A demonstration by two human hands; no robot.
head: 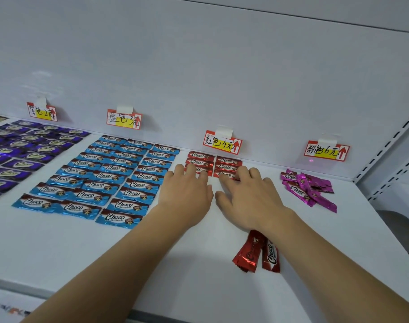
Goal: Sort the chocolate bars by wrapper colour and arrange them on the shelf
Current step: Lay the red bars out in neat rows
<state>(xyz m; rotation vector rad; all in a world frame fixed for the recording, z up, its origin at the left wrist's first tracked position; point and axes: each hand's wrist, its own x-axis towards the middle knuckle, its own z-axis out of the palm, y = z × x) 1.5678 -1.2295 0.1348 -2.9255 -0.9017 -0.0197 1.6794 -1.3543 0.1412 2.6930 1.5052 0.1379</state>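
Observation:
Red-wrapped chocolate bars (pixel 226 162) lie in two short columns on the white shelf (pixel 59 248), below the red price tag (pixel 222 142). My left hand (pixel 187 190) lies flat with straight fingers on the left column's front bars. My right hand (pixel 247 194) lies flat too, its fingertips on the right column's front bar. Two loose red bars (pixel 257 252) lie under my right forearm, partly hidden. Blue bars (pixel 105 178) fill three neat columns to the left. Purple bars (pixel 24 148) lie in rows at the far left. A loose heap of pink bars (pixel 308 187) sits to the right.
Handwritten price tags hang on the back wall: a purple tag (pixel 42 111), a blue tag (pixel 124 120) and a pink tag (pixel 327 150). A slotted shelf upright (pixel 385 155) closes the right side. The shelf's front edge (pixel 59 292) runs along the bottom left.

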